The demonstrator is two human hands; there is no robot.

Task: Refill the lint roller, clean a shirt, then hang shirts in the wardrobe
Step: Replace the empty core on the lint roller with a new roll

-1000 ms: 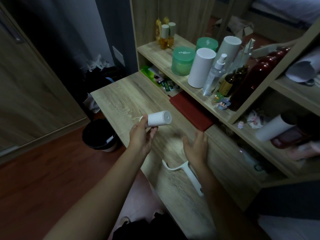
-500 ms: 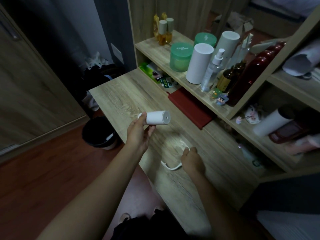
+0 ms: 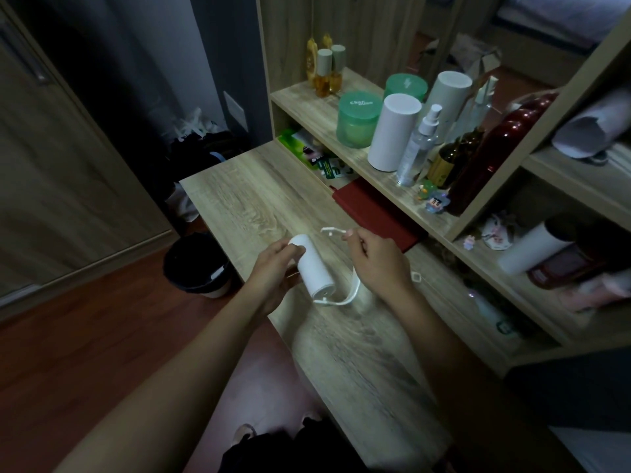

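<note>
1. While the left hand [image 3: 273, 271] grips the white refill roll [image 3: 312, 268] with fingers curled round its upper end, the right hand [image 3: 379, 261] is closed on the lint roller handle [image 3: 354, 290]. Both items are held just above the worktop [image 3: 246, 199], near its front edge.
2. Roll is tilted, with its lower end touching or just beside the handle's curved white arm. Cannot tell whether the spindle has entered the core, as the roll hides the joint.
3. Judged stage: refill in progress, roll not confirmed seated. No shirt in view, so cleaning and hanging are not begun.
4. Risk A: misalignment. If the tilted roll meets the spindle off-axis, it may jam or seat only partway.
5. Risk B: forcing. The handle frame looks thin, and pushing against a jam could bend or snap the arm.
6. Risk C: drop. A slip of the left hand near the worktop edge could send the roll to the floor or into the black bin [image 3: 196, 264] standing beside the worktop.
7. Risk D: collision. The red notebook [image 3: 375, 213] and spray bottle [image 3: 418, 145] on the shelf lie near the right hand, so a sudden jerk on seating could knock them.
</note>
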